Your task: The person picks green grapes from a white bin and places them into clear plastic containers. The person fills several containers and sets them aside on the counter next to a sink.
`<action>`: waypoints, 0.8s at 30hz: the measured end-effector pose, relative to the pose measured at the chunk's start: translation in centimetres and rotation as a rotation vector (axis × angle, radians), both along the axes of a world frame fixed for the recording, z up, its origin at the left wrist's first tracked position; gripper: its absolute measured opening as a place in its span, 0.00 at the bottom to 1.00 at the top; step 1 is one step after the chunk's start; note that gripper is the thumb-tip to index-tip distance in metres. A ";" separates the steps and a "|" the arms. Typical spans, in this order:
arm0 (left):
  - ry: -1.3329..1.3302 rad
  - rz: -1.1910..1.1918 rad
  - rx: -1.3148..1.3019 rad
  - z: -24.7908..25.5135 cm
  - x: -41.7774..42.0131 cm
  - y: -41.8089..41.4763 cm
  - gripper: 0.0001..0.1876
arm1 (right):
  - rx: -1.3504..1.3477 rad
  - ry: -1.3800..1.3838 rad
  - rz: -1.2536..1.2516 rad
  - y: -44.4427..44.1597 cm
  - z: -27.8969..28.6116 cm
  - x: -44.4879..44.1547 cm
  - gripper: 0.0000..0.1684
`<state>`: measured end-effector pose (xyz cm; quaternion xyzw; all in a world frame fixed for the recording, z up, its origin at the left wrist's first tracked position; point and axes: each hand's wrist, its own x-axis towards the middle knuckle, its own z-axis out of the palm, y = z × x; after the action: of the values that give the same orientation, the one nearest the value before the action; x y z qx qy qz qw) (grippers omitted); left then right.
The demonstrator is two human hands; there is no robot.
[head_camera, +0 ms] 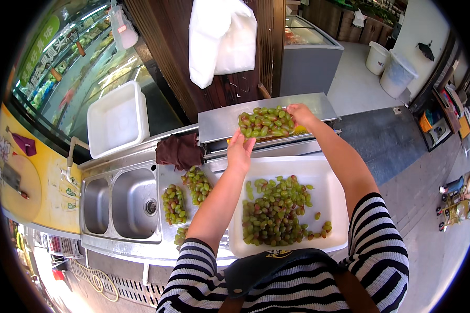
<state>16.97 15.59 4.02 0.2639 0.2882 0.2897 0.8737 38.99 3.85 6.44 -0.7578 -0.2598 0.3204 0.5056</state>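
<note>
My left hand (239, 153) and my right hand (300, 116) hold a box of green and reddish grapes (266, 122) by its two ends, above a flat stainless steel surface (219, 123). Nearer to me, loose grapes (276, 213) lie heaped in a large white plastic tub (331, 172), mostly towards its left and middle. To the left of my left forearm, more packs of grapes (174, 205) rest on the steel counter, one partly covered by that arm.
A double-basin steel sink (133, 203) is at the left, with a dark brown cloth (179, 152) behind its right side. An empty white bin (115, 119) leans by the glass. White plastic bags (223, 39) hang from the wooden post. A grey chest freezer (309, 70) stands behind at the right.
</note>
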 end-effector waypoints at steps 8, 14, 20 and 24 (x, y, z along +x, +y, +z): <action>0.110 0.040 0.019 -0.8 1.2 -0.2 0.19 | -0.106 -0.026 -0.062 1.2 -0.3 0.9 0.15; 0.117 0.007 0.025 -0.8 1.1 0.5 0.17 | -0.119 -0.070 -0.117 0.8 -0.5 0.7 0.14; 0.213 -0.029 0.118 0.4 -0.5 1.0 0.15 | 0.004 -0.733 -0.004 -0.3 1.4 -1.9 0.12; 0.441 0.122 0.639 0.8 -0.5 1.5 0.14 | -0.051 -0.821 0.183 0.3 4.0 -4.3 0.11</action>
<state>16.42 17.13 4.79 0.5610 0.3794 0.3526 0.6457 34.72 4.20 10.39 -0.8085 -0.4980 0.0419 0.3107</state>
